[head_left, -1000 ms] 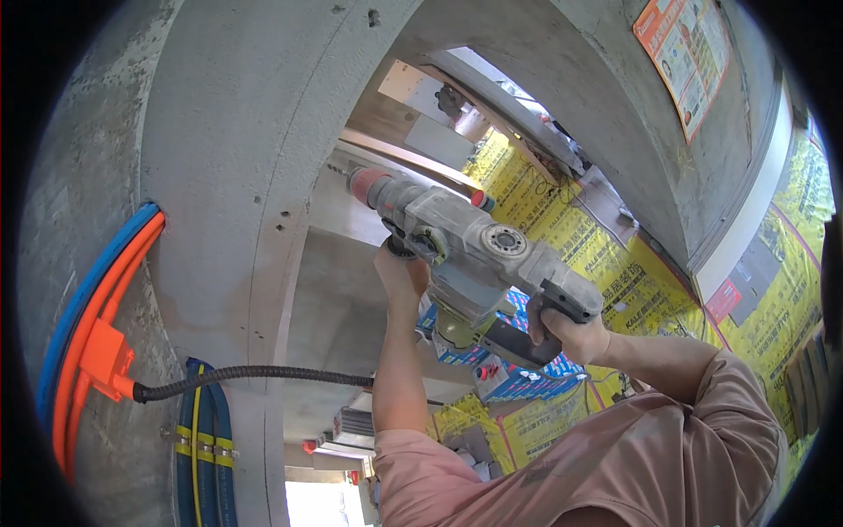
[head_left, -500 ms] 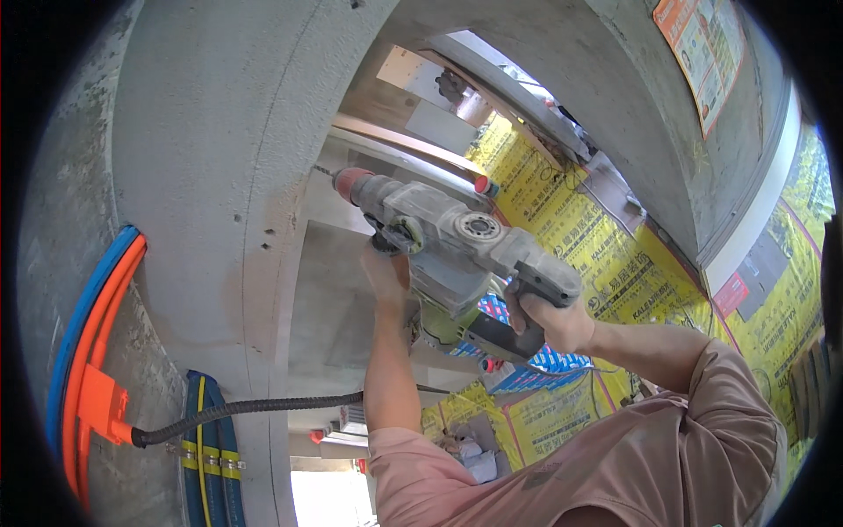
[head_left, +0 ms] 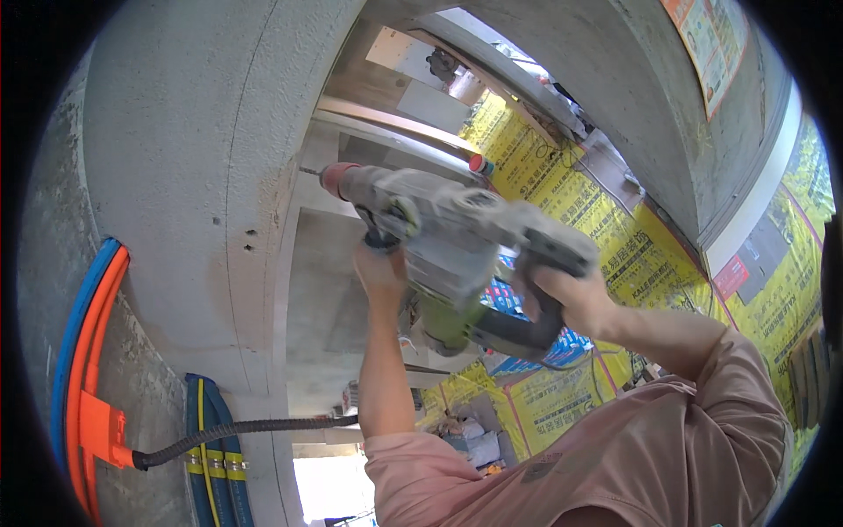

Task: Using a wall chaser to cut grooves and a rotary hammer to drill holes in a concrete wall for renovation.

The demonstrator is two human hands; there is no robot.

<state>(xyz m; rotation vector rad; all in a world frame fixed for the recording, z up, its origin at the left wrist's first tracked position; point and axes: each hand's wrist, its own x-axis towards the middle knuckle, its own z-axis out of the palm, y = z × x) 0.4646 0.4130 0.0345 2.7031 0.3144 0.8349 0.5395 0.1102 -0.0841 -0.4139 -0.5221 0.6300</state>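
A dusty grey and green rotary hammer drill (head_left: 448, 237) is held up between my two hands. My left hand (head_left: 380, 268) is closed around its side handle, just behind the red chuck (head_left: 334, 179). My right hand (head_left: 566, 299) grips the dark rear handle, with fingers wrapped through it. The drill body is smeared by motion. A thin drill bit (head_left: 309, 170) points left toward the edge of the grey concrete wall (head_left: 176, 176); whether its tip touches the concrete, I cannot tell.
Blue and orange conduits (head_left: 75, 351) run along the left wall into an orange junction box (head_left: 104, 430), from which a black corrugated hose (head_left: 255, 426) extends right. Dark blue pipes (head_left: 211, 439) stand below. Yellow printed sheeting (head_left: 632, 255) covers surfaces at right. A poster (head_left: 713, 53) hangs upper right.
The drill's rear has swung slightly up and right, and its body now looks blurred. The wall and conduits have shifted a little left in view. Both hands keep their hold.
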